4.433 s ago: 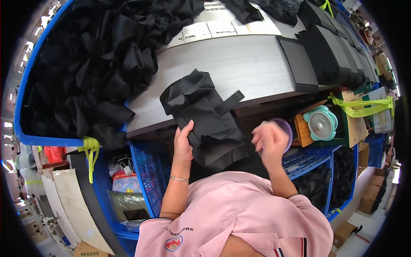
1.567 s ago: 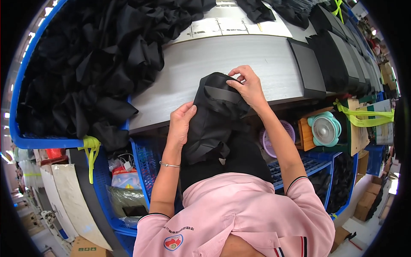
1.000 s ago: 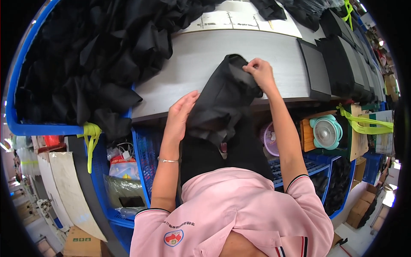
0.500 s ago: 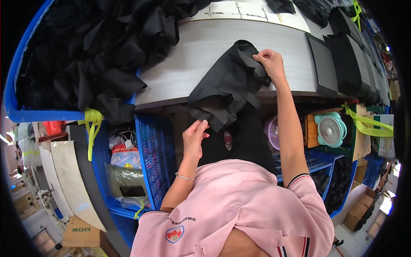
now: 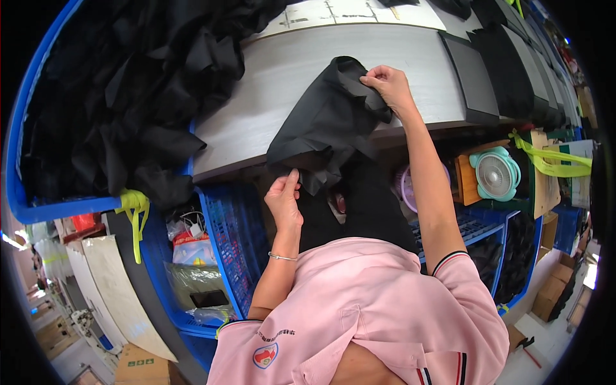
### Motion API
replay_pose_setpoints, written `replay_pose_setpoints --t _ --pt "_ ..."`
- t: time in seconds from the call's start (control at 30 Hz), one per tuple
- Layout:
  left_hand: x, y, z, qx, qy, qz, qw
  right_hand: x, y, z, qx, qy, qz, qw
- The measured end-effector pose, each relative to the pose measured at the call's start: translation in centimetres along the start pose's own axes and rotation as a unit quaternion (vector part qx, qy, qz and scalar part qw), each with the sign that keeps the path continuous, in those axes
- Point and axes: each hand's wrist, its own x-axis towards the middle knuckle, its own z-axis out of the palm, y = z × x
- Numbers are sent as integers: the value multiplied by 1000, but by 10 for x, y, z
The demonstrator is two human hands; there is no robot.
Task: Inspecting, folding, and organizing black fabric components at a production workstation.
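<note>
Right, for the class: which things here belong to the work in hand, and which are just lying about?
Work in hand:
black cloth, upper end in the right hand, lower edge in the left hand
table
probably the cloth heap in the blue bin

Apparently lying about:
fan
purple basket
carton

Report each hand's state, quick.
Left hand: closed, pinching the black fabric piece at its near edge.
Right hand: closed, pinching its far end.
</note>
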Motion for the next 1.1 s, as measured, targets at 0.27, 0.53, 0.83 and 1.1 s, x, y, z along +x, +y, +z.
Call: replay_pose_setpoints --t 0.27,0.53,0.83,1.1 --pt "-5 6 7 3 25 16 1000 -2 0 -4 -43 -23 -5 999" --pt "10 2 3 -1 -2 1 1000 -1 1 -7 -13 -21 -16 1000" --pt "17 -4 6 -15 3 6 1000 -2 2 -3 -16 -16 -23 999" --pt "0 8 2 15 -16 -7 1000 -6 -4 4 -148 40 -70 986"
